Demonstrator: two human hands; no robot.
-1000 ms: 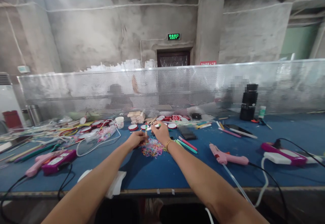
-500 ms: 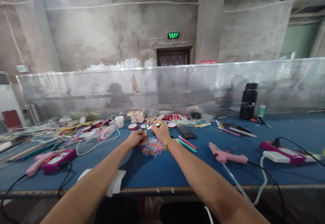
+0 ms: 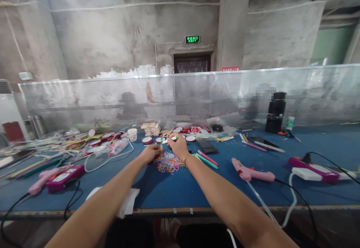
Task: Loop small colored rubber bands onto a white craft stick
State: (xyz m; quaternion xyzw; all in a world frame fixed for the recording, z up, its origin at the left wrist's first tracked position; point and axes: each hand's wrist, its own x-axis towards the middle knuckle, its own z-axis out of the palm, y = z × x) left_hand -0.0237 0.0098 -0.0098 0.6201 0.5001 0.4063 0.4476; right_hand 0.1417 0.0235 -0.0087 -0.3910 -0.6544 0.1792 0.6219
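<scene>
Upright between the fingertips of my left hand [image 3: 152, 153] is a small wooden stick [image 3: 161, 143] with green bands on its upper part. My right hand [image 3: 179, 145] pinches a white marker pen with a green end [image 3: 172, 139], held nearly level. The pen's other end is at the stick; whether the two touch I cannot make out. Below both hands lies a pile of small colourful rubber bands [image 3: 168, 163]. Beside my right wrist, several coloured markers [image 3: 208, 160] rest on the blue table [image 3: 180, 191].
A pink glue gun [image 3: 250, 172] lies at the right, near a purple power strip [image 3: 315, 168] with cords. Another pink glue gun [image 3: 42, 180] is at the left. Small red-rimmed drums [image 3: 146, 140], a paper cup [image 3: 132, 134] and a black bottle [image 3: 275, 113] stand before the perforated metal screen [image 3: 191, 94].
The marker in my right hand has shifted very slightly at the stick. My left hand and the things on the table look the same.
</scene>
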